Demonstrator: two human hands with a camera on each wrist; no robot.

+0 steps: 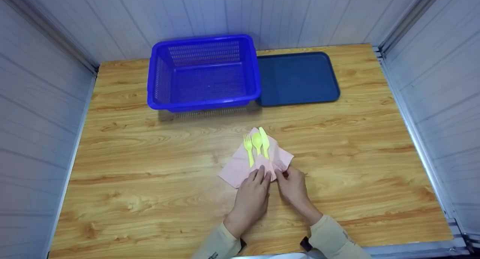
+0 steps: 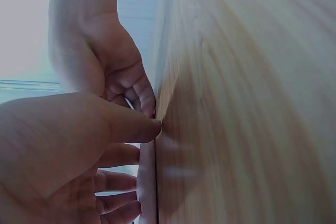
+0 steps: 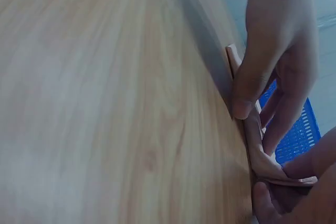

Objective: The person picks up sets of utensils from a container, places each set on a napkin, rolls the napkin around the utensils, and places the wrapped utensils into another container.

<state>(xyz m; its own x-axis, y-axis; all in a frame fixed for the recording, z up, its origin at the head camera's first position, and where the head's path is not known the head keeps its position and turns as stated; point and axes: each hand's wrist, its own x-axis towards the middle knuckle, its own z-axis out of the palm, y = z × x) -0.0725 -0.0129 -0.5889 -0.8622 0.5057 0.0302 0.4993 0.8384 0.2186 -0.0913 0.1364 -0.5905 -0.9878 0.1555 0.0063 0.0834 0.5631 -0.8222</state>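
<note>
A pink napkin (image 1: 234,172) lies on the table with its lower corner folded up. On it a yellow fork (image 1: 248,148), a yellow spoon (image 1: 257,140) and a yellow knife (image 1: 264,142) sit side by side, their handle ends tucked under the fold. My left hand (image 1: 251,195) presses the fold down with fairly straight fingers. Just to its right, my right hand (image 1: 294,185) pinches the napkin's lower right edge. In the right wrist view, the lifted napkin edge (image 3: 268,169) shows between the right thumb and finger; the cutlery is hidden there.
A blue plastic basket (image 1: 206,104) stands at the back of the wooden table (image 1: 150,199). Its right side meets a dark blue tray (image 1: 300,79) lying flat. Pale panel walls (image 1: 240,15) enclose the table at the back and both sides.
</note>
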